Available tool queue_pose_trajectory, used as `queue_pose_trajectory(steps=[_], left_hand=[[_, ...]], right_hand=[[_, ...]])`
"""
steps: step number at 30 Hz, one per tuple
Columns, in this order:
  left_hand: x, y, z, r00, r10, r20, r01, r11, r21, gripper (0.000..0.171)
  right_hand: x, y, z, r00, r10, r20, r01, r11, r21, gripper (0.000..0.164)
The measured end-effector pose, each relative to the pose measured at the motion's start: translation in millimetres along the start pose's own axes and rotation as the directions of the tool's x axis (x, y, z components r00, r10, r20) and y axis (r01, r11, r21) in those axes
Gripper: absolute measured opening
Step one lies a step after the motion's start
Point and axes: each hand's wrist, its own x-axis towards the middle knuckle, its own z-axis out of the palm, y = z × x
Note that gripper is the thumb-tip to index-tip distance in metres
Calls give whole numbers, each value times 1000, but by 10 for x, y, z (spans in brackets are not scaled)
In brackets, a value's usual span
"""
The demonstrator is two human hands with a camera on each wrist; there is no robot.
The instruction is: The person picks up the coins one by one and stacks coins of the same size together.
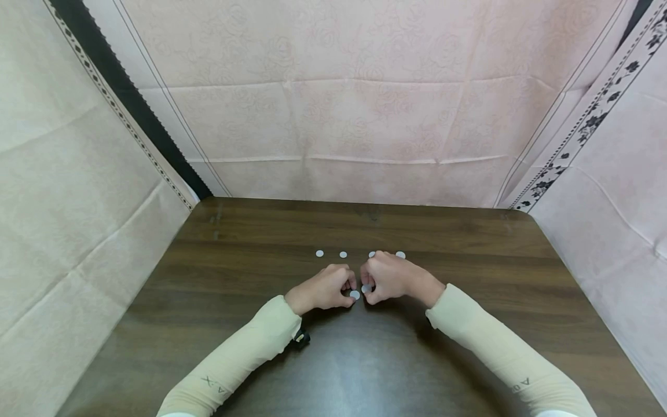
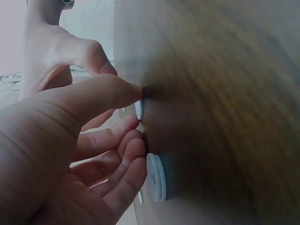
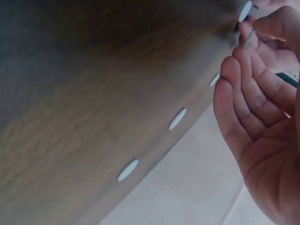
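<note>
Near the middle of the brown table, my two hands work side by side in the head view. My left hand [image 1: 329, 288] pinches a small white disc [image 1: 355, 295] low at the tabletop, between thumb and fingertips. Just to its right, my right hand [image 1: 392, 279] holds another white disc [image 1: 367, 288] between thumb and index finger. The right wrist view shows that held disc [image 3: 248, 40] edge-on, tilted, beside the left hand's disc [image 3: 245, 11]. Close to the left hand's fingers stands a thicker white piece [image 2: 156, 177], seemingly two discs stacked.
Beyond the hands, several white discs lie in a row: one at far left [image 1: 319, 253], a second disc [image 1: 343, 255], a third [image 1: 372, 253] partly covered by the right hand, and one at right [image 1: 400, 255]. Pale cloths [image 1: 365, 116] hang around the wooden table [image 1: 250, 231].
</note>
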Motion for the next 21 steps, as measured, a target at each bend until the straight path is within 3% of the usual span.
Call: queue_pose_trajectory(steps=[8,21], left_hand=[[-19,2,-7,1000,2,-5,-2,999,-34,16],[-8,-15,-8,999,39,-15,-39,999,-2,17]], right_hand=[[19,-65,39,1000,3,8,-4,999,45,9],[32,-82,103,1000,9,6,-9,998,55,11]])
